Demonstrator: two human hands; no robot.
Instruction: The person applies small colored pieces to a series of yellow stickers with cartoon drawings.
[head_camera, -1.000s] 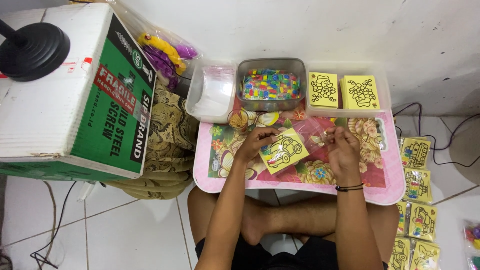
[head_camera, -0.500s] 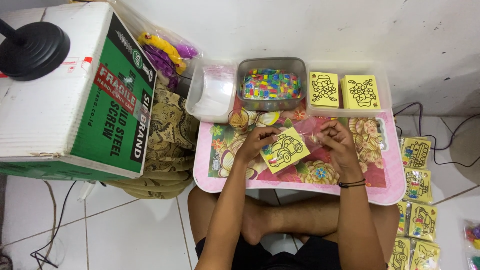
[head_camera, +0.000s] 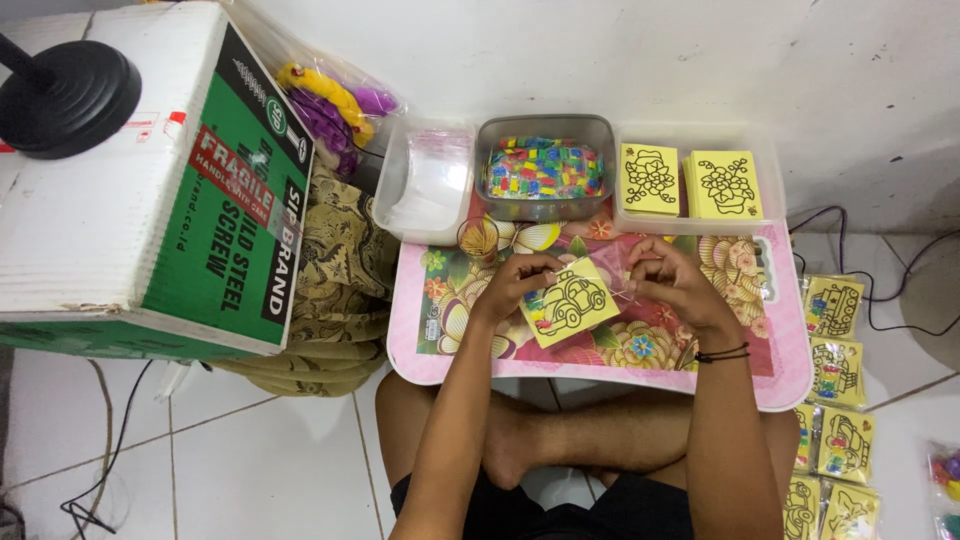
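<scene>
The left hand (head_camera: 515, 285) pinches a yellow car card (head_camera: 570, 301) in closed fingers over the tabletop (head_camera: 440, 350). The right hand (head_camera: 672, 282) fingers grip a clear sleeve (head_camera: 622, 268) beside it. Finished packets (head_camera: 835, 305) lie right; card stacks (head_camera: 690, 182) remain beyond.

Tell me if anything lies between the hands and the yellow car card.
Nothing visible does. The left hand already grips the yellow car card at its left edge, and the right hand pinches something thin just beside its right corner.
</scene>
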